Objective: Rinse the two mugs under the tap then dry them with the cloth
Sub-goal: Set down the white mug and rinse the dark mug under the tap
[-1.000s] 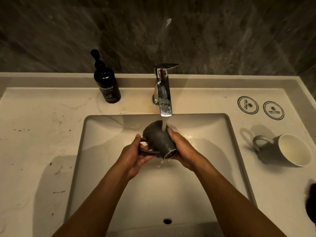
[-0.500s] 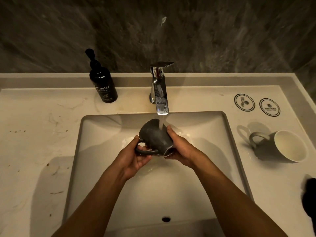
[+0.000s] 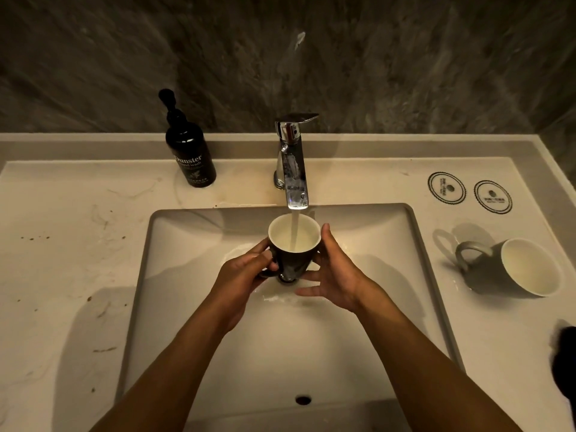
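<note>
Dark mug (image 3: pixel 293 255) upright over sink (image 3: pixel 414 244), mouth under tap (image 3: pixel 294 169); stream runs into its pale interior; L hand (image 3: pixel 241 277) wrapped on handle side, R hand (image 3: pixel 335 275) partly open, thumb on rim, fingers spread near base; 2nd mug (image 3: pixel 511 269) on its side nr worktop's right edge; dark cloth (image 3: pixel 565 366) at right edge.

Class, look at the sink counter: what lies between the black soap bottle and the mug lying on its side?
In the head view, the chrome tap stands between the soap bottle and the tipped mug.
</note>
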